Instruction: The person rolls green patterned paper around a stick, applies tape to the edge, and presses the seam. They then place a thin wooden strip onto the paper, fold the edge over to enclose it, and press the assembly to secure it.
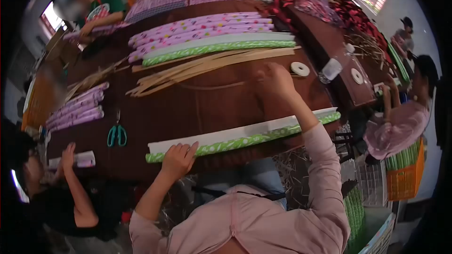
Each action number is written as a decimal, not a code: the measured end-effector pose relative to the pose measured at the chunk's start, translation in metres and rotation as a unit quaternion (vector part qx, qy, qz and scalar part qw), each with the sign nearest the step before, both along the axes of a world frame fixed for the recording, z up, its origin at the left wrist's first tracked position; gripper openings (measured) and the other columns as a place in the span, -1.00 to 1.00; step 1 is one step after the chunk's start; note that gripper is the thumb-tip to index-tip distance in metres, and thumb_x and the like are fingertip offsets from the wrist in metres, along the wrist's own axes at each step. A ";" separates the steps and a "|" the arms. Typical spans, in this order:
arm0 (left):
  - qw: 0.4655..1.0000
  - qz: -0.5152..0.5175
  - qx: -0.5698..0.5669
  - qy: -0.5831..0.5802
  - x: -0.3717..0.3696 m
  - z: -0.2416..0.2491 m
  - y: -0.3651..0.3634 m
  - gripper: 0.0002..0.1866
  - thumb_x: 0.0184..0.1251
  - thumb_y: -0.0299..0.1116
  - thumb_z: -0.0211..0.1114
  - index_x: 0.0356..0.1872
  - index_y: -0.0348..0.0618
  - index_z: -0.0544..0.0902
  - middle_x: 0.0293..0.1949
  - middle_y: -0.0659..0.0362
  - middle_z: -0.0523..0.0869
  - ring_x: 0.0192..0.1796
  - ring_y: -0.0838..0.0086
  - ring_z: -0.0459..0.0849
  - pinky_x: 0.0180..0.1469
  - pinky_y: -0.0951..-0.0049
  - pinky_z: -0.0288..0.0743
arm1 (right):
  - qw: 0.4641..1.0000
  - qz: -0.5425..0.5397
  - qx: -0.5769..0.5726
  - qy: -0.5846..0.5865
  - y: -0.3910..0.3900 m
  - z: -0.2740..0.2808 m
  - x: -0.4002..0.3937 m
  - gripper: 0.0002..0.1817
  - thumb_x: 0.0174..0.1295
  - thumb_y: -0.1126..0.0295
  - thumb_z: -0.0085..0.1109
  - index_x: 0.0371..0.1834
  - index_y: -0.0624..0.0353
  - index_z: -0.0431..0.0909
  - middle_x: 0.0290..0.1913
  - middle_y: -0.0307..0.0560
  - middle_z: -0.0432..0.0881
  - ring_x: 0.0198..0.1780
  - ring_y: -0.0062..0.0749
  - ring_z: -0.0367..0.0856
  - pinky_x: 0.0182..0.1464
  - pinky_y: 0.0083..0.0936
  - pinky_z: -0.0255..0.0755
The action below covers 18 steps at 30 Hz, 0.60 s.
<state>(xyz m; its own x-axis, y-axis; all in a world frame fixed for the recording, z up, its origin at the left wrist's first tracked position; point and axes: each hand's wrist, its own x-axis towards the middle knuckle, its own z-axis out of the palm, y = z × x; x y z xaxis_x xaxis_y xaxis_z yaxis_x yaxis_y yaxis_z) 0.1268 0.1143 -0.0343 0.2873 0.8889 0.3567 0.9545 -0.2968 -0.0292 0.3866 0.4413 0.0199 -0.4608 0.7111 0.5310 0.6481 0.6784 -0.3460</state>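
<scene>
In front of me lies a partly rolled sheet of green-and-white patterned wrapping paper (249, 144), its pale inner side showing along the far edge. Near its left end, my left hand (179, 161) holds the roll down with the fingers curved over it. Raised beyond its right part is my right hand (277, 81), slightly blurred, closed on a thin brown strip (214, 86) that trails left across the table. Similar brown strips (188, 69) lie in a loose bundle farther back. A roll of white tape (300, 69) is just right of my right hand.
Lilac patterned rolls (197, 30) and another green roll (221, 47) lie across the brown table (165, 108). Teal-handled scissors (117, 134) rest at left, near shorter lilac rolls (77, 108). A clear container (331, 69) stands at right. Co-workers sit on both sides.
</scene>
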 end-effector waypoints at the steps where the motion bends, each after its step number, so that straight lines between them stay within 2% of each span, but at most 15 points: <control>1: 1.000 0.008 -0.011 0.003 -0.001 -0.002 -0.001 -0.41 0.04 -0.35 0.38 0.20 -0.18 0.56 -0.23 0.13 0.58 -0.21 0.28 0.59 -0.16 0.28 0.49 | 0.993 0.093 -0.073 -0.016 -0.037 0.005 -0.021 -0.64 0.22 0.18 0.32 -0.07 0.23 0.67 -0.12 0.10 0.70 -0.04 0.01 0.66 -0.02 -0.14 0.55; 2: 1.000 0.007 -0.005 -0.008 -0.001 -0.001 -0.002 -0.42 0.06 -0.34 0.38 0.20 -0.16 0.57 -0.21 0.14 0.58 -0.21 0.29 0.59 -0.16 0.29 0.49 | 0.971 0.186 -0.145 -0.034 -0.071 0.005 -0.041 -0.66 0.24 0.18 0.30 -0.09 0.21 0.67 -0.14 0.10 0.70 -0.04 0.03 0.65 -0.01 -0.16 0.54; 4: 0.999 0.006 0.014 -0.031 -0.002 0.000 -0.003 -0.45 0.08 -0.33 0.37 0.19 -0.12 0.58 -0.16 0.15 0.57 -0.21 0.29 0.59 -0.15 0.31 0.50 | 0.932 0.330 -0.145 -0.045 -0.119 -0.007 -0.077 -0.68 0.23 0.21 0.32 -0.08 0.22 0.67 -0.15 0.10 0.71 -0.07 0.04 0.66 -0.05 -0.17 0.54; 5: 0.999 0.005 0.028 -0.042 -0.003 0.000 -0.004 -0.47 0.10 -0.32 0.37 0.18 -0.09 0.59 -0.14 0.15 0.57 -0.20 0.29 0.59 -0.15 0.33 0.51 | 0.914 0.358 -0.184 -0.047 -0.136 -0.010 -0.096 -0.68 0.23 0.23 0.33 -0.08 0.23 0.67 -0.16 0.10 0.70 -0.08 0.03 0.66 -0.05 -0.17 0.55; 9: 0.997 0.052 -0.022 -0.043 -0.005 -0.014 -0.017 -0.48 0.09 -0.29 0.39 0.16 -0.03 0.60 -0.04 0.13 0.59 -0.08 0.27 0.63 -0.05 0.32 0.52 | 0.855 0.446 -0.251 -0.080 -0.159 -0.034 -0.169 -0.68 0.23 0.22 0.33 -0.08 0.23 0.68 -0.17 0.08 0.70 -0.14 -0.03 0.68 -0.10 -0.24 0.56; 11: 0.997 0.068 -0.008 -0.046 -0.001 -0.009 -0.016 -0.48 0.08 -0.31 0.39 0.15 -0.02 0.61 -0.04 0.13 0.61 -0.04 0.27 0.62 -0.01 0.30 0.51 | 0.827 0.492 -0.258 -0.086 -0.167 -0.042 -0.202 -0.68 0.23 0.24 0.34 -0.08 0.23 0.68 -0.17 0.08 0.69 -0.17 -0.08 0.69 -0.15 -0.28 0.56; 13: 0.996 0.080 0.004 -0.045 0.001 -0.010 -0.016 -0.49 0.07 -0.32 0.39 0.15 -0.01 0.62 -0.04 0.13 0.62 0.00 0.27 0.61 0.02 0.29 0.50 | 0.815 0.499 -0.236 -0.176 -0.176 -0.046 -0.228 -0.71 0.21 0.26 0.34 -0.13 0.24 0.70 -0.23 0.07 0.71 -0.20 -0.07 0.71 -0.16 -0.28 0.57; 14: 0.993 0.077 0.010 -0.087 0.003 -0.014 -0.016 -0.47 0.04 -0.35 0.40 0.15 0.00 0.63 -0.07 0.16 0.63 0.00 0.26 0.60 0.04 0.27 0.49 | 0.810 0.511 -0.233 -0.170 -0.180 -0.046 -0.240 -0.71 0.21 0.26 0.34 -0.13 0.24 0.70 -0.23 0.07 0.71 -0.20 -0.07 0.71 -0.16 -0.28 0.57; 15: 0.989 0.071 0.017 -0.131 0.003 -0.017 -0.016 -0.46 0.01 -0.37 0.40 0.15 0.01 0.64 -0.09 0.19 0.63 0.00 0.25 0.59 0.05 0.25 0.48 | 0.793 0.511 -0.261 -0.204 -0.183 -0.042 -0.248 -0.73 0.19 0.28 0.34 -0.16 0.25 0.71 -0.27 0.06 0.72 -0.21 -0.06 0.71 -0.15 -0.28 0.57; 16: 0.989 0.078 0.016 -0.125 0.004 -0.017 -0.016 -0.46 0.01 -0.37 0.40 0.15 0.01 0.64 -0.09 0.19 0.63 0.00 0.25 0.59 0.05 0.25 0.48 | 0.776 0.507 -0.289 -0.240 -0.185 -0.040 -0.254 -0.74 0.18 0.29 0.34 -0.19 0.26 0.73 -0.30 0.06 0.73 -0.22 -0.05 0.72 -0.14 -0.29 0.57; 18: 0.988 0.079 0.025 -0.133 0.005 -0.015 -0.017 -0.51 0.00 -0.39 0.40 0.08 0.00 0.66 -0.14 0.23 0.65 0.00 0.27 0.58 0.04 0.26 0.48 | 0.775 0.523 -0.284 -0.211 -0.188 -0.046 -0.264 -0.77 0.18 0.32 0.34 -0.22 0.27 0.73 -0.32 0.05 0.74 -0.25 -0.09 0.72 -0.15 -0.30 0.57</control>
<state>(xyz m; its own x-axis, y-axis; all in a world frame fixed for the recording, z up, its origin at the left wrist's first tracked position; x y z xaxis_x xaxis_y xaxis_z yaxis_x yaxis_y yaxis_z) 0.1320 0.0974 -0.0498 0.0359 0.8948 0.4450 0.9646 -0.1474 0.2186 0.1223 0.2529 -0.0260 -0.9907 -0.1058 -0.0857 -0.0179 0.7253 -0.6882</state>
